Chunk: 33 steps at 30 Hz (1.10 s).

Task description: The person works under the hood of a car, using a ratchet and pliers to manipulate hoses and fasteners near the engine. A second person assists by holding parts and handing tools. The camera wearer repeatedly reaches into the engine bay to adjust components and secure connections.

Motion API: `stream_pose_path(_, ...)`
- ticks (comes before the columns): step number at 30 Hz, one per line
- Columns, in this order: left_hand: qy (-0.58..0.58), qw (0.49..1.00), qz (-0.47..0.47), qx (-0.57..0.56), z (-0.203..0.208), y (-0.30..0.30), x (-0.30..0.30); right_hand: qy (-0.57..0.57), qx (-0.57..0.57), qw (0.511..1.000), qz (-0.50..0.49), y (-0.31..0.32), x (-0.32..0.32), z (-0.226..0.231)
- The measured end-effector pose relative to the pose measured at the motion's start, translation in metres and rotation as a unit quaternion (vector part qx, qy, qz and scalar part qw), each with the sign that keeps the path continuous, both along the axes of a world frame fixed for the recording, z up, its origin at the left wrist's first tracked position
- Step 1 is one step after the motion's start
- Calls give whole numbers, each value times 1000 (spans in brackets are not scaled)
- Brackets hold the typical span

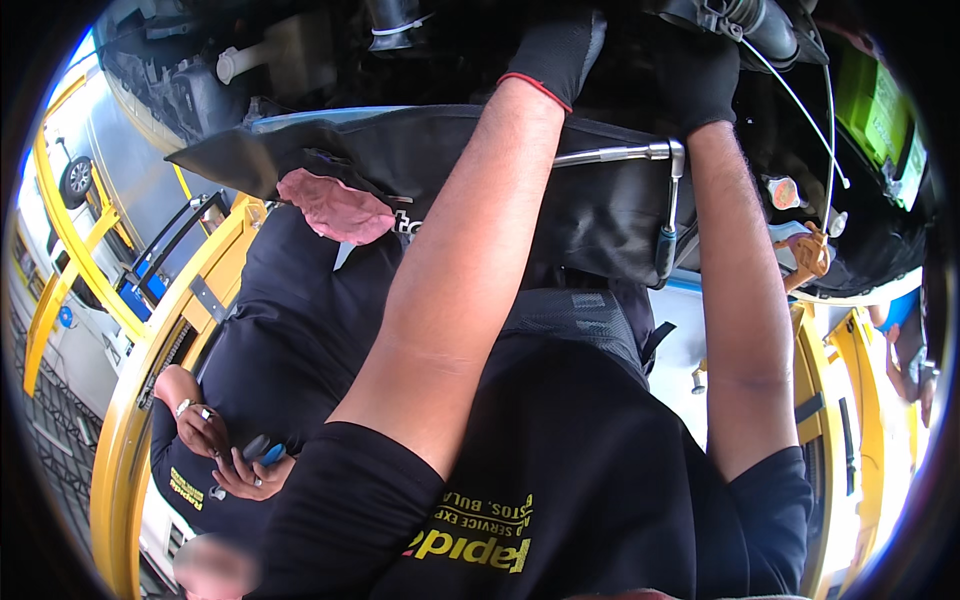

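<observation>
My left hand (562, 52), in a black glove with a red cuff edge, reaches into the dark engine bay at the top. Its fingers run into shadow and the upper edge, so its grip is hidden. To its right, my black-gloved right hand (697, 82) is also deep in the bay, below a grey hose (765, 30); its fingers are lost in the dark. Beneath the hands, a black fender cover (600, 215) drapes over the car's edge. On it lie a chrome ratchet handle (610, 154) and, hanging down at its right end, a blue-and-black handled tool (666, 245).
A pink cloth (335, 205) rests on the cover's left part. A green battery (880, 120) and thin white cables (800, 105) are at the right, near an orange part (808, 252). At left another person (270, 350) holds small items beside a yellow lift post (135, 450).
</observation>
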<state>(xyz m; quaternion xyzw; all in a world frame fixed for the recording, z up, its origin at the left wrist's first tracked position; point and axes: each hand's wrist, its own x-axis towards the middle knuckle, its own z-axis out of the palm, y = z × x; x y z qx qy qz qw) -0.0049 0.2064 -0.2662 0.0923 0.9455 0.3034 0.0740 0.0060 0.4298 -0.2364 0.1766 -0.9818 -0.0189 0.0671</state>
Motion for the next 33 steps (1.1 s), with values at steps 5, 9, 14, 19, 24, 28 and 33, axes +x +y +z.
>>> stream_pose_path(5, 17, 1000, 1, -4, -9, 1, -2, -5, 41, 999, 11, -13, -2, 21)
stream_pose_path(9, 27, 1000, 11, 2, -6, 6, -1, -50, 76, 996, -9, -6, -1, 28)
stream_pose_path(14, 137, 990, -40, 14, -14, -6, 13, -1, -12, 1000, -7, -15, -1, 48)
stream_pose_path(19, 8, 999, -33, -39, 9, 7, 14, -63, -9, 998, 5, 33, -14, -1)
stream_pose_path(24, -134, 989, -4, -62, 36, 15, 19, -98, -2, 993, -68, -28, -4, 63)
stream_pose_path(28, -80, 994, -21, -77, 52, 24, 8, -27, -66, 996, -53, -6, 2, 33)
stream_pose_path(33, -44, 997, 44, -40, 26, 35, 7, -83, -59, 995, -9, -16, -8, 26)
